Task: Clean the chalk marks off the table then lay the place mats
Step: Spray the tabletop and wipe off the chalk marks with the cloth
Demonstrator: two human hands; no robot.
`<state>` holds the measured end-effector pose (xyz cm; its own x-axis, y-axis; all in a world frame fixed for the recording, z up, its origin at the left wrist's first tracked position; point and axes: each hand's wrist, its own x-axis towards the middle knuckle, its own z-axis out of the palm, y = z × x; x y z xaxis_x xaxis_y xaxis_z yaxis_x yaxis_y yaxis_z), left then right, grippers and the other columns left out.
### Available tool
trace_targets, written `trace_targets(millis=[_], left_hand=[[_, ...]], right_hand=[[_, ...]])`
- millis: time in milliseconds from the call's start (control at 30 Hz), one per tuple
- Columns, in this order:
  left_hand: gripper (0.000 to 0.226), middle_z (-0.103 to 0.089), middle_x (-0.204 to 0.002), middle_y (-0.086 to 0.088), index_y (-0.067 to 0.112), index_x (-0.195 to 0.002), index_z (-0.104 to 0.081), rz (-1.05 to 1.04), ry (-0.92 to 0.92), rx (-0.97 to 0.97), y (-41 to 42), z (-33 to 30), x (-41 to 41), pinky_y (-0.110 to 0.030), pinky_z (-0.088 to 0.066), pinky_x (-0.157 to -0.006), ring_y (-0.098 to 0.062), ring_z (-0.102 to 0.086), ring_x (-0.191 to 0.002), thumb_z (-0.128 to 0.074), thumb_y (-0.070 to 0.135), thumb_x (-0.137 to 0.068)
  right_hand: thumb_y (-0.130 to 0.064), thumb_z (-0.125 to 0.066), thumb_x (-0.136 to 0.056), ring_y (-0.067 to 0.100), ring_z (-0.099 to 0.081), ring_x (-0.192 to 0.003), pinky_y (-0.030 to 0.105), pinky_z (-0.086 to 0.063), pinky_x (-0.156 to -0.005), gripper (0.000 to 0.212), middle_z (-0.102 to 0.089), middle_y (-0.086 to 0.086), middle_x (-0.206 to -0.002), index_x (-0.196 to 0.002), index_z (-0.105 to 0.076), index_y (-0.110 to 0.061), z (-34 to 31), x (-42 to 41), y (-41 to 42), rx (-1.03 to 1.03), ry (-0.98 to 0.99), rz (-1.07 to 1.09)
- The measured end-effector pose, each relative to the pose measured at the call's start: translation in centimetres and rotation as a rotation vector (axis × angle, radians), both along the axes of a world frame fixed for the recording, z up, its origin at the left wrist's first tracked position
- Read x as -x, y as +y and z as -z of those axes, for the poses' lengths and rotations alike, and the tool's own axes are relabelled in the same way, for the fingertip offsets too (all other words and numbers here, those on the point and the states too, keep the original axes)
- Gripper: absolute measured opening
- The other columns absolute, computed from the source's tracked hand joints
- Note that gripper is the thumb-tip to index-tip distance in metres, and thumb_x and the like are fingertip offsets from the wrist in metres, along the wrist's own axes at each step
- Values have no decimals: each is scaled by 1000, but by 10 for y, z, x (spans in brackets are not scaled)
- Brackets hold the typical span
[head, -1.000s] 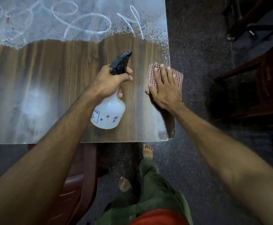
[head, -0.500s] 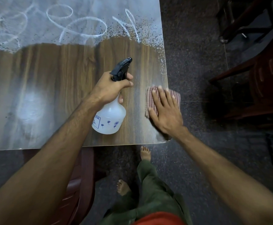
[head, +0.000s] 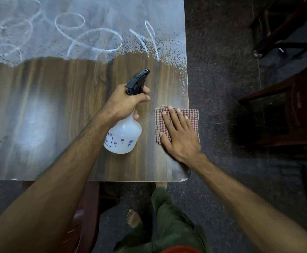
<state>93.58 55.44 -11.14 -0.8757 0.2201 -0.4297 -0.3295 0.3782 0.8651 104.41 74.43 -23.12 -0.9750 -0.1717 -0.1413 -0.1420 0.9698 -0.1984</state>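
A wood-grain surface (head: 61, 114) stands on a dark speckled floor (head: 220, 73), seen from above. The left hand (head: 125, 102) grips the neck of a white spray bottle (head: 123, 136), fingers curled round it below the black trigger head (head: 138, 80), which points toward the far right corner. The bottle hangs tilted over the near part of the surface, base toward the viewer; whether it touches the wood cannot be told. The right hand (head: 179, 133) lies flat, fingers straight and slightly spread, pressing on a red-and-white checked cloth (head: 191, 117). The cloth sits at the right edge of the surface, its right part overhanging that edge. Just beside the 2 hands the wood is dark and free of chalk. Chalk marks (head: 94, 39), white loops and strokes over a pale haze, cover the far part of the surface, with a speckled fringe of droplets along its near border. A pale smear (head: 35, 123) lies on the near left. A dark wooden chair (head: 299, 106) stands right of the surface. Below the near edge appear green trousers (head: 169, 225) and 1 bare foot (head: 133, 217).
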Motion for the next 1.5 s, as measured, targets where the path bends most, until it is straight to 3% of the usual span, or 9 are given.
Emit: trace_targets(millis=[133, 400, 600, 733, 933, 1167, 1267, 1400, 1500], left_hand=[[17, -70, -108, -4, 11, -103, -67, -13, -12, 8, 4, 6, 11, -23, -47, -52, -18, -51, -36, -69, 15, -87], [19, -67, -112, -4, 10, -105, -67, -59, -27, 21, 8, 13, 26, -29, -49, -53, -18, -51, -37, -68, 15, -87], [16, -67, -110, -4, 11, -104, -66, -67, -22, 36, 13, 6, 37, -28, -48, -53, -17, -51, -37, -68, 16, -89], [16, -68, -106, -5, 8, -103, -66, -85, -18, 44, 17, 1, 43, -26, -48, -51, -17, -51, -35, -67, 13, -89], [14, -64, -65, 6, 7, -99, -66, -100, -12, 105, 28, -3, 56, -27, -48, -56, -16, -50, -34, -65, 14, -87], [21, -46, -38, 10, 17, -71, -52, -167, -57, 185, 29, -3, 81, -24, -44, -54, -10, -47, -32, -64, 20, -88], [16, -52, -43, 9, 16, -75, -57, -187, -69, 195, 25, -4, 90, -21, -45, -50, -9, -47, -32, -64, 20, -88], [7, -71, -79, 1, 15, -87, -64, -273, -67, 202, 13, -4, 111, -21, -47, -52, -6, -51, -31, -64, 22, -88], [12, -63, -68, -2, 11, -89, -61, -328, -96, 221, 1, -3, 126, -22, -42, -49, -9, -51, -31, -64, 22, -87]], right_hand=[[-54, -22, -99, 25, -5, -152, 41, -7, -124, 70, -9, 7, -165, -157, -17, -17, 3, 48, 12, -16, 10, 16], [-51, -22, -100, 27, 2, -152, 40, 4, -121, 70, 2, 9, -165, -158, -4, -15, 2, 182, 19, -34, -46, 95], [-50, -12, -100, 26, 7, -152, 42, 0, -124, 70, 8, 9, -165, -158, 1, -14, -4, 128, 8, -16, -23, 14], [-50, -21, -99, 24, -1, -152, 40, -3, -123, 69, -4, 7, -165, -158, -12, -16, 0, 71, 6, 19, 3, -39], [-51, -25, -97, 23, -5, -152, 36, 3, -122, 70, -9, 6, -165, -158, -16, -18, 2, 68, 5, -9, -17, -32], [-51, -31, -96, 23, -9, -152, 38, -6, -123, 69, -13, 5, -164, -157, -22, -19, 3, 67, 5, 13, 11, -3], [-51, -33, -96, 23, -8, -152, 39, -7, -123, 69, -13, 4, -165, -157, -22, -20, 4, 68, 5, 24, 12, -3], [-52, -33, -96, 22, -6, -153, 42, -11, -122, 69, -11, 3, -165, -157, -19, -22, 6, 67, 4, 31, 6, 3], [-52, -33, -96, 22, -6, -153, 41, -11, -122, 69, -11, 3, -165, -157, -17, -22, 6, 66, 4, 17, 9, 4]])
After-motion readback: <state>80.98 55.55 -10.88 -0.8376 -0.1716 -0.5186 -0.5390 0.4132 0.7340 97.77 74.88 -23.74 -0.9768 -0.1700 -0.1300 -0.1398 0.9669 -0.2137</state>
